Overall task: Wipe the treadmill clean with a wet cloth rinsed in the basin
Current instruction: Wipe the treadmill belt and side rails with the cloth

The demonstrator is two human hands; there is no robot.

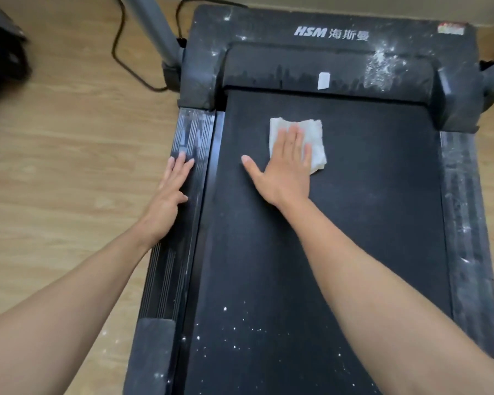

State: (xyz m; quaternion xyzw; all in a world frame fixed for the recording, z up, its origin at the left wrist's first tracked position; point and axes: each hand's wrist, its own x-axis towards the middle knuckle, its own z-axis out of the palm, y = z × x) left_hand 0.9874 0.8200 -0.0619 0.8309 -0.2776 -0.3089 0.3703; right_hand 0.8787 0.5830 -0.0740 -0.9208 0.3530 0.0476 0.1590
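white cloth [297,141] on black treadmill belt [340,223], white specks; ribbed black side rail [188,132]; tan wood-grain floor [69,166]

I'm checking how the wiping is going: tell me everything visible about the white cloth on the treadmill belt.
The white cloth is a soft, slightly rumpled fabric rag folded into a rough rectangle. It lies flat on the black treadmill belt, near its front end, just short of the dusty dark motor cover. The right hand presses on it with straight fingers, covering its lower left part; its top and right edges are uncovered. Whether it is wet cannot be told.
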